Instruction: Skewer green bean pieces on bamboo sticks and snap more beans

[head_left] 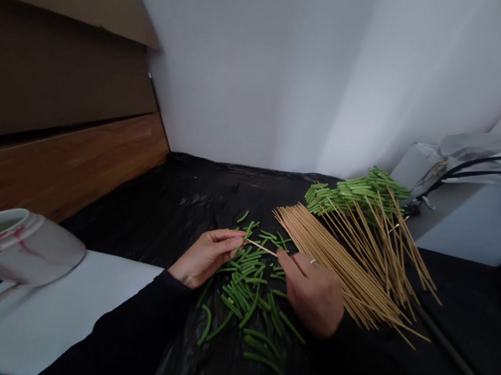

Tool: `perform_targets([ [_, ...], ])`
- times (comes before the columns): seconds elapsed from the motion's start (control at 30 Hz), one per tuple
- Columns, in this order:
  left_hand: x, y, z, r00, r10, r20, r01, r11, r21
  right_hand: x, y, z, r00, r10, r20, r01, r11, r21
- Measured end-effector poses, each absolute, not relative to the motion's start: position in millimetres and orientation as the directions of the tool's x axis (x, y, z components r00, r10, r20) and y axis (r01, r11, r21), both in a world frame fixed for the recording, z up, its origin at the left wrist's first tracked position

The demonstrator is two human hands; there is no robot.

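My left hand (207, 257) and my right hand (312, 292) together pinch one thin bamboo skewer (261, 247), held level between their fingertips just above a loose heap of short green bean pieces (248, 288) on black plastic sheeting (172, 200). The left fingers close on the skewer's left tip; the right thumb and forefinger close on its other end. A ring shows on the right hand. Right beside that hand lies a big fan of bamboo skewers (358, 255). Behind it sits a pile of skewered green beans (354, 194).
A white mug (7, 247) with red marks stands on a white sheet (45, 313) at the near left. A wooden ledge (52, 175) and cardboard boxes (62, 24) rise on the left. A grey box with black cables (481, 173) sits at the right, by the white wall.
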State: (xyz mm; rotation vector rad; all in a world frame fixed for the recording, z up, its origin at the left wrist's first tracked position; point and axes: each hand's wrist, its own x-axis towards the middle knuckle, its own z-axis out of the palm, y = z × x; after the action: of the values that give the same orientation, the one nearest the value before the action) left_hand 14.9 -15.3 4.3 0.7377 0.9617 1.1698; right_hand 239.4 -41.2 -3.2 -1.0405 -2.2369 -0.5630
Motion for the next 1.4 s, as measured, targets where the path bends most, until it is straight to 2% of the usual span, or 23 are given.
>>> perform_targets([
  [0.27, 13.8, -15.8, 3.5, 0.108, 0.968, -0.226, -0.360, 0.251, 0.899, 237.4, -42.6, -9.5, -0.504, 0.550, 0.666, 0.792, 0.602, 0.102],
  [0.6, 15.9, -18.6, 6.8, 0.133, 0.964, -0.228, -0.357, 0.262, 0.897, 235.5, -41.8, -10.9, -0.478, 0.545, 0.689, 0.758, 0.652, 0.011],
  [0.9, 17.1, -18.2, 6.0, 0.142, 0.965, -0.218, -0.350, 0.255, 0.901, 232.5, -45.6, -11.3, -0.494, 0.588, 0.640, 0.782, 0.623, 0.031],
  [1.1, 18.0, -18.6, 4.0, 0.118, 0.969, -0.218, -0.316, 0.244, 0.917, 231.2, -46.6, -6.3, -0.464, 0.559, 0.687, 0.790, 0.613, 0.034],
  [1.4, 19.7, -19.2, 8.0, 0.111, 0.967, -0.228, -0.340, 0.252, 0.906, 228.2, -47.8, -8.7, -0.477, 0.593, 0.649, 0.777, 0.630, -0.005],
])
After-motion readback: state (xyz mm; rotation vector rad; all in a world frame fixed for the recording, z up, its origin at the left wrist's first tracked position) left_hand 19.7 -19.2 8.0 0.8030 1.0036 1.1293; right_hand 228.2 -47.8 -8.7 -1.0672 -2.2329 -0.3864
